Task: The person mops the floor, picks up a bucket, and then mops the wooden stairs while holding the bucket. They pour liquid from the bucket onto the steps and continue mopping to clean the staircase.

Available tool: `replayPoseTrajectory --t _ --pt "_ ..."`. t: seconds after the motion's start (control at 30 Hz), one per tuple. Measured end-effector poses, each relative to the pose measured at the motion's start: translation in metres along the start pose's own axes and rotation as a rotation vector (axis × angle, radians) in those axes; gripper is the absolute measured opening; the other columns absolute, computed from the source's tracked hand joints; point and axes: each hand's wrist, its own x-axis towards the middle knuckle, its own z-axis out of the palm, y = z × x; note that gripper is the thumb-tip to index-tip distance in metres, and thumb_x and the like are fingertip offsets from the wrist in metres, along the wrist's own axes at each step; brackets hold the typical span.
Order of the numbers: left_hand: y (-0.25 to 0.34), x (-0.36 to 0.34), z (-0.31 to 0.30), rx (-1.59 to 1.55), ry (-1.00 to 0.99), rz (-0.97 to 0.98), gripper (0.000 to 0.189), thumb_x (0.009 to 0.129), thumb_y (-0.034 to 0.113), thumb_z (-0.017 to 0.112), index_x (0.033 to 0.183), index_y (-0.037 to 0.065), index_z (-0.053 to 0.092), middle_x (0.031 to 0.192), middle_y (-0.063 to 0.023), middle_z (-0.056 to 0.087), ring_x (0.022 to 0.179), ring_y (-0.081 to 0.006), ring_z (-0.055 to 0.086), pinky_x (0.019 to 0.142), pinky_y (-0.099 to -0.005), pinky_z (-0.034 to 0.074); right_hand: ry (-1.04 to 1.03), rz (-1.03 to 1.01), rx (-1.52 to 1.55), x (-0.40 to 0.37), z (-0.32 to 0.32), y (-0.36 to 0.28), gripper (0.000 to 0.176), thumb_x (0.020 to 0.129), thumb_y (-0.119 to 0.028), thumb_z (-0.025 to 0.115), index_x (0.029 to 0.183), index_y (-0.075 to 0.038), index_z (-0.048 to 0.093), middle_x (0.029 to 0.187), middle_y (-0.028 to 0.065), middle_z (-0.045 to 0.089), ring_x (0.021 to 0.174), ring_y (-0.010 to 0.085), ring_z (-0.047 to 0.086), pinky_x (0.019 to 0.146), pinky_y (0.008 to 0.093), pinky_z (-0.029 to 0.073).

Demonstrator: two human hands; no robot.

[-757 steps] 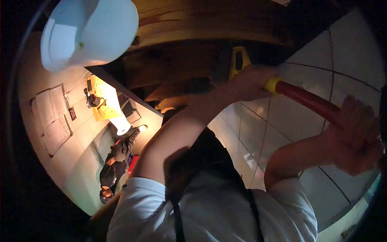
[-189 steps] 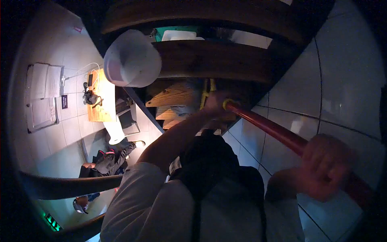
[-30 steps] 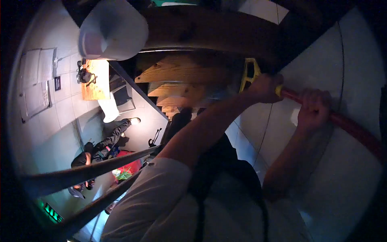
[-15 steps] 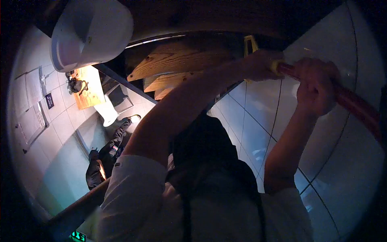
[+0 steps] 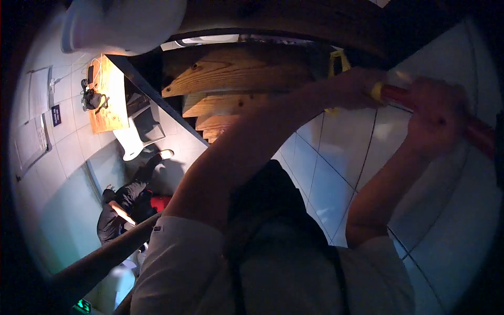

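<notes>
A red pole (image 5: 396, 95) slants down to the right in the head view, with a yellow band at its upper left end. My left hand (image 5: 359, 88) reaches across and is closed at that banded end. Further down the pole my right hand (image 5: 438, 118) is wrapped round it, slightly blurred. Just above my left hand is a yellow frame-like piece (image 5: 337, 63), partly hidden by the hand. Pale tiles (image 5: 336, 173) lie behind both forearms.
Wooden steps (image 5: 231, 73) rise at top centre. A blurred white container (image 5: 126, 23) is at upper left, above a lit wooden table (image 5: 113, 113) with a dark object. Lower left, a person in dark clothes (image 5: 126, 202) is beyond a dark rail (image 5: 105, 257).
Both hands and the pole have shifted a little to the right. The white container sits higher in view, more steps show, and the person at lower left has changed pose, with something red now visible.
</notes>
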Motion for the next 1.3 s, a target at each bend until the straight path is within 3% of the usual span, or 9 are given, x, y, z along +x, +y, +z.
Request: replayPoseTrajectory --t 0.17,0.37,0.43,0.6,1.0,1.07,1.17,1.2,1.3 --pt "-0.013 0.001 0.015 0.169 0.080 0.132 0.049 0.070 0.025 0.079 0.109 0.006 0.058 0.099 -0.0164 0.066 0.095 -0.0341 0.065 0.084 -0.0415 0.051 -0.044 0.018 0.282 0.006 -0.044 0.014 0.026 0.082 -0.022 0.053 0.064 -0.015 0.036 0.055 -0.0017 0.031 0.052 0.0124 0.030 0.061 0.0318 0.033" --pt "-0.017 -0.009 0.045 0.336 0.348 0.234 0.049 0.066 0.027 0.079 0.105 0.006 0.060 0.094 -0.0184 0.067 0.090 -0.0366 0.066 0.080 -0.0446 0.052 -0.123 -0.946 -0.350 0.001 -0.047 0.034 0.029 0.098 -0.033 0.041 0.088 -0.007 0.051 0.067 0.0056 0.049 0.051 0.0117 0.046 0.042 0.0280 0.040" --pt "-0.014 -0.012 0.051 0.333 0.313 0.164 0.048 0.068 0.026 0.079 0.107 0.008 0.059 0.097 -0.0170 0.065 0.093 -0.0349 0.065 0.081 -0.0432 0.052 -0.115 -0.914 -0.315 -0.007 -0.056 0.028 0.029 0.098 -0.033 0.041 0.088 -0.007 0.051 0.067 0.0053 0.049 0.051 0.0113 0.046 0.042 0.0278 0.039" --pt "0.002 -0.007 0.067 0.306 0.293 0.102 0.047 0.070 0.025 0.080 0.108 0.008 0.059 0.096 -0.0157 0.066 0.091 -0.0326 0.066 0.078 -0.0399 0.053 -0.162 0.069 0.534 -0.025 -0.076 -0.006 0.030 0.087 -0.022 0.053 0.063 -0.016 0.035 0.054 -0.0041 0.030 0.051 0.0094 0.027 0.062 0.0306 0.031" --pt "0.000 -0.021 0.077 0.338 0.256 0.005 0.040 0.065 0.025 0.082 0.095 0.005 0.064 0.089 -0.0160 0.068 0.085 -0.0330 0.068 0.074 -0.0405 0.053 -0.151 -0.143 0.366 -0.057 -0.086 -0.005 0.033 0.090 -0.026 0.049 0.063 -0.017 0.033 0.052 -0.0039 0.028 0.047 0.0101 0.025 0.057 0.0310 0.030" --pt "-0.004 -0.028 0.071 0.358 0.180 0.011 0.042 0.066 0.024 0.083 0.098 0.005 0.064 0.089 -0.0152 0.067 0.086 -0.0313 0.068 0.075 -0.0394 0.053 -0.167 -0.145 0.347 -0.068 -0.079 -0.011 0.031 0.088 -0.025 0.051 0.063 -0.015 0.034 0.051 -0.0026 0.030 0.045 0.0113 0.026 0.051 0.0313 0.031" --pt "0.002 -0.044 0.081 0.346 0.278 0.022 0.037 0.062 0.027 0.082 0.089 0.007 0.066 0.082 -0.0148 0.067 0.079 -0.0343 0.067 0.072 -0.0419 0.054 -0.138 -0.013 0.392 -0.093 -0.087 -0.018 0.031 0.088 -0.024 0.049 0.063 -0.016 0.033 0.051 -0.0019 0.029 0.045 0.0129 0.027 0.051 0.0327 0.030" --pt "0.007 -0.046 0.083 0.360 0.279 0.091 0.037 0.061 0.027 0.082 0.088 0.007 0.066 0.080 -0.0151 0.067 0.077 -0.0343 0.067 0.071 -0.0422 0.054 -0.126 0.051 0.424 -0.100 -0.091 -0.024 0.032 0.089 -0.024 0.048 0.063 -0.016 0.033 0.051 -0.0019 0.029 0.045 0.0135 0.027 0.052 0.0333 0.029" --pt "0.026 -0.064 0.099 0.400 0.271 0.214 0.035 0.060 0.025 0.081 0.086 0.008 0.064 0.077 -0.0159 0.066 0.074 -0.0340 0.067 0.069 -0.0431 0.054 -0.325 -0.092 0.420 -0.119 -0.089 -0.072 0.030 0.088 -0.022 0.048 0.063 -0.016 0.033 0.055 -0.0015 0.033 0.048 0.0134 0.029 0.054 0.0343 0.030"
